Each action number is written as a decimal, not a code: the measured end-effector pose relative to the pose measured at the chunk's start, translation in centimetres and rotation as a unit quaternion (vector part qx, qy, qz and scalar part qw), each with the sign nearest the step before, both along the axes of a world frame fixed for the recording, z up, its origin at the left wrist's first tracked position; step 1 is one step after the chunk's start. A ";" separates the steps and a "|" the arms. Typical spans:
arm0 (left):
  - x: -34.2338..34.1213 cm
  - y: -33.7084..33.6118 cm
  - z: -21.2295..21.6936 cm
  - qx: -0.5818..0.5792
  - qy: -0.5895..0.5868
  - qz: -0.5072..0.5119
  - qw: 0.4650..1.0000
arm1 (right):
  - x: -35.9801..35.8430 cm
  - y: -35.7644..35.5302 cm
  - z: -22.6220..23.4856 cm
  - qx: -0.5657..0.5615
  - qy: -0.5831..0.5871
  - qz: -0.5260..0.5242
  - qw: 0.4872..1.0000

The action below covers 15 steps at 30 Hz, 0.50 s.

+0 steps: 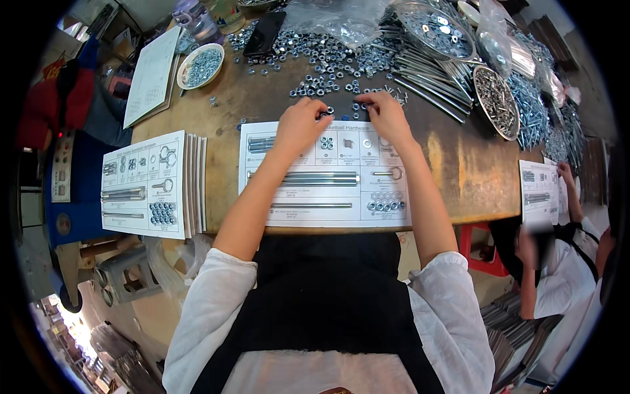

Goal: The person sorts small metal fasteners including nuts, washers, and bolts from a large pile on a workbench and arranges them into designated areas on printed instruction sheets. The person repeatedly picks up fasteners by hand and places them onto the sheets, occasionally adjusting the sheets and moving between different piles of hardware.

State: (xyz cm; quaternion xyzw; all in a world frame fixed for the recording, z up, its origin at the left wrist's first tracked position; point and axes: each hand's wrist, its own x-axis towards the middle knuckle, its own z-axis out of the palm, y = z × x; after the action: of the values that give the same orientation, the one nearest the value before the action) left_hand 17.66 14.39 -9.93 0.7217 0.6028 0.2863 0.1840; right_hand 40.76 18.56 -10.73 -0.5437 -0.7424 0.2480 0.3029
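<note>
Workshop bench [453,180], worn brown top, loose hardware heaped along the far side and far right. I'm at the near edge, both hands out in front.

Printed hardware sheet [325,161] flat on the bench ahead of me, my forearms crossing over it. Loose nuts [330,110] sit just past its far edge, between my hands, a few right at my fingertips.

Left hand [303,119]: fingers curled, thumb and index narrow, at the nuts. Can't tell if one is pinched.

Right hand [387,117]: fingertips bunched and pointing inward, near more of the same nuts. Narrow as well; can't tell if it holds anything.

Farther out: big nut pile [335,58], clear plastic bag [335,20] on its far side, black phone [265,34] at its left. White bowl [195,87] of small metal parts far left, a white board [152,79] tilted beside it. Left near side: stack of sheets [143,187], same kind of print.

Far right: metal rods [430,82] lying in a bundle, bowl of short fasteners [497,102] next to them, bluish bolts [530,115] heaped beyond that. Co-worker [561,269] on the right, well apart from me, one hand at another sheet [538,194].
</note>
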 end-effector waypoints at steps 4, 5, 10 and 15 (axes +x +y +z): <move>0.2 0.4 -0.5 -0.001 0.016 -0.012 1.000 | 0.1 -0.2 0.1 -0.002 -0.001 0.038 0.999; -0.1 0.3 -0.4 -0.005 0.000 -0.018 1.000 | 0.2 -0.3 0.2 -0.007 0.008 0.043 0.999; -3.3 1.4 -1.1 0.009 -0.022 0.045 0.999 | 0.4 -0.5 0.3 -0.005 -0.006 0.059 0.998; -2.2 2.5 -0.8 0.007 -0.030 -0.036 0.999 | -0.3 0.0 0.8 -0.026 0.021 0.032 0.999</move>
State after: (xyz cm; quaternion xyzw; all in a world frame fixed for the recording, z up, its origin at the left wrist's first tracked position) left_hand 15.46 16.91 -10.69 0.7355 0.5685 0.3048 0.2073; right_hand 40.44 18.60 -9.94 -0.5218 -0.7463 0.2880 0.2964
